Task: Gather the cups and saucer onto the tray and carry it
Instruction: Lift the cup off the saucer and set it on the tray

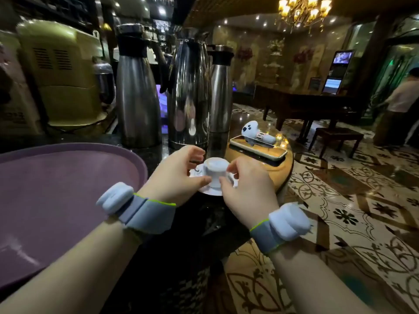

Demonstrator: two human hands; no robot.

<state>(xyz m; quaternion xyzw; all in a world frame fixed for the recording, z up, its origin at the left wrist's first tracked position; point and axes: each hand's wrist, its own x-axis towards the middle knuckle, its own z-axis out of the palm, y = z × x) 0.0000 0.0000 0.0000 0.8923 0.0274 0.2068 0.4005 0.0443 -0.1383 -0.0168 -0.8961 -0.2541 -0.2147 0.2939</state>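
Note:
A small white cup (215, 169) stands on a white saucer (209, 191) on the dark counter, right of the purple tray (68, 189). My left hand (179, 175) curls around the left side of the cup and saucer, thumb touching the saucer's near rim and fingers behind the cup. My right hand (247, 189) is at the right side, fingertips pinching the cup's handle area. Whether the saucer is lifted off the counter cannot be told. The part of the tray in view has nothing on it.
Three tall steel thermos jugs (188, 91) stand just behind the cup. A phone (258, 147) with a white device on it lies on the round wooden counter end. A cream machine (65, 71) is back left. A person (401, 98) stands far right.

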